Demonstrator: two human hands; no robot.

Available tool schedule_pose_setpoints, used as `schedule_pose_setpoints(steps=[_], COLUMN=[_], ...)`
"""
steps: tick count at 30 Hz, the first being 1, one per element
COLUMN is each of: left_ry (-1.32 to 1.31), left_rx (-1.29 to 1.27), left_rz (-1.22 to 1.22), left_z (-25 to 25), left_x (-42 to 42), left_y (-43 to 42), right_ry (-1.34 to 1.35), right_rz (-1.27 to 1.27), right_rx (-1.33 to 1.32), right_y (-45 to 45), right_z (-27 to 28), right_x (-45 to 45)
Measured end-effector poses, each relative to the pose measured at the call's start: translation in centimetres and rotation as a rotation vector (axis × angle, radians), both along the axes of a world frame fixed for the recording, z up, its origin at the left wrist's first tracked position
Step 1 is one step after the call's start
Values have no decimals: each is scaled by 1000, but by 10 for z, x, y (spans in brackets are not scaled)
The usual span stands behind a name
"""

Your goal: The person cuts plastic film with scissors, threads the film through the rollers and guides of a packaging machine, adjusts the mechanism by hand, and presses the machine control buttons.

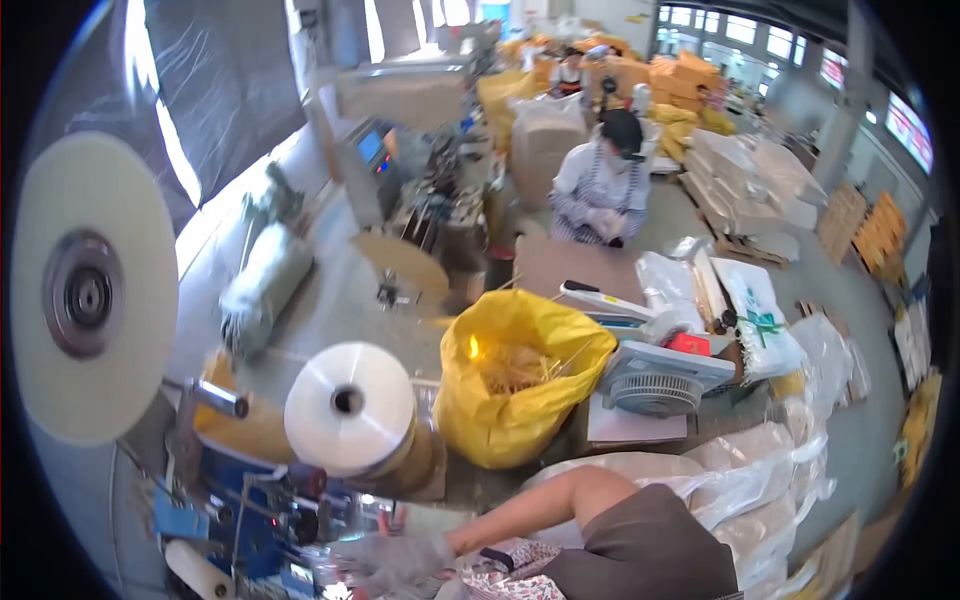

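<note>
Workshop floor (877,420) spread widely behind the work, with cartons and orange bundles far back, and a co-worker (600,195) in a dark cap stood beyond a brown table (580,268), both hands together before the body.

Nearer, the right arm of the person entered from the lower edge, in a brown sleeve (640,550). Its elbow was bent and raised, and the forearm (530,510) sloped down towards the left, above a floral cloth (530,578). The right hand (390,562) looked gloved in grey, and it lay low, beside the metal fittings of a blue machine (250,530). This machine was at the lower left, directly ahead of the fingers; its full length was cut by the frame, so I could not tell its long axis. One small pale roll (200,570) at its near side had its length slanting from upper left to lower right.

Because of blur, I could not tell how far the fingers were spread, nor whether they held something. The left hand could not be made out.

Just above stood a white film roll (385,405), its hollow core facing up towards the camera, near a yellow bag (500,425).
</note>
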State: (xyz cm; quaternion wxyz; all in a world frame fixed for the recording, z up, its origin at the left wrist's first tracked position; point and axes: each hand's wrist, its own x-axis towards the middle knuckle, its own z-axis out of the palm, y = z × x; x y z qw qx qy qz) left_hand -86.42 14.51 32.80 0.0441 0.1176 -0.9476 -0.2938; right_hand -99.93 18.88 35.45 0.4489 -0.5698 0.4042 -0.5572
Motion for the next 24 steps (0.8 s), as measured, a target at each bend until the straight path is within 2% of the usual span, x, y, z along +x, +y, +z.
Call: schedule_pose_setpoints(steps=[1,2,4,5,6,7,8,9,10,11,12,13,14,16,17,19,20,21,22,24], left_ry=[-49,-99,-200,-246,-278,-160,1,163,241,332,401,431,611,654,661,659,658,407,155,-8], left_rx=[30,52,107,206,386,876,951,1023,747,1084,1106,1189,1249,1116,1110,193,195,-76,-335,-433], left_rz=[-41,-76,-103,-40,82,314,431,549,350,337,542,589,587,598,607,832,835,664,479,-52], left_z=[-4,-6,-7,-8,-8,-12,32,71,46,37,56,43,69,-3,5,23,17,4,-10,-35], left_x=[-7,-12,-16,-12,-6,13,14,14,35,42,33,37,19,44,40,23,28,35,40,45], left_y=[2,4,1,-3,-9,-19,-10,1,-18,-31,-20,-36,-28,-96,-93,-85,-86,-89,-89,-70], right_ry=[-100,-265,-73,-125,-9,-92,222,412,600,58,-352,-756,-434,186,90,-95,-188,-281,62,407], right_rz=[-72,-41,-92,-121,-136,-318,-339,-426,-512,-369,-142,115,90,-106,70,407,569,727,465,168], right_rx=[-71,-217,33,56,133,-75,91,216,344,204,106,69,-83,-423,-258,86,263,446,122,-12], right_y=[-7,-12,-2,-13,-9,-12,-6,-10,-12,-30,-31,-32,-32,-32,-20,16,30,37,33,36], right_z=[13,26,50,34,27,11,6,-10,-32,-90,-103,-116,-124,-142,-128,-84,-65,-54,-56,13], right_x=[6,1,-31,-42,-66,-72,-97,-102,-102,-87,-63,-38,-19,20,20,15,10,3,-8,-48])
